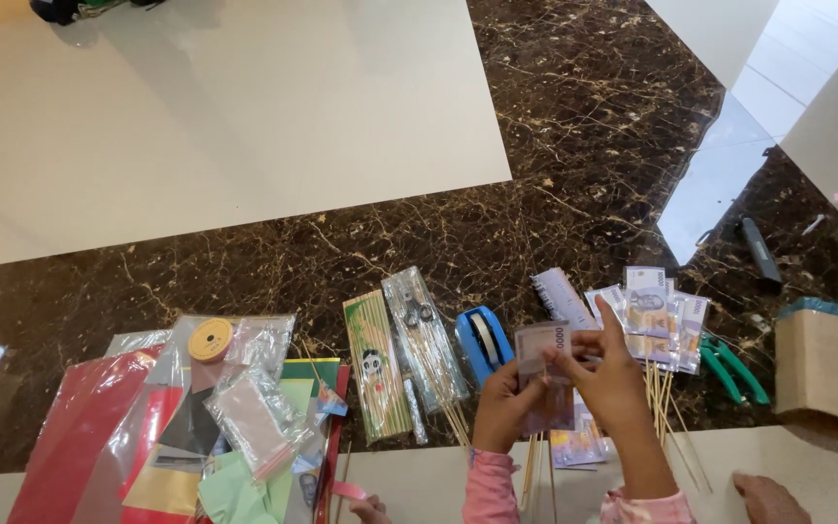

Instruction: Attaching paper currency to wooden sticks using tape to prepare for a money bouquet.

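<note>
Hands: left hand (501, 403) and right hand (605, 374) together pinch one banknote (545, 364), mid-fold, above the floor's near edge.
Done: folded banknotes (654, 312) fanned beyond.
Left: skewers (535, 466) lie bare; tape dispenser (483, 342) untouched.

Glossy dark marble floor (574, 146); paper banknote (543, 351); wooden skewers (533, 471); crinkly plastic bags (254, 408).

Single head view, steeply down, close over floor (535, 146).
</note>
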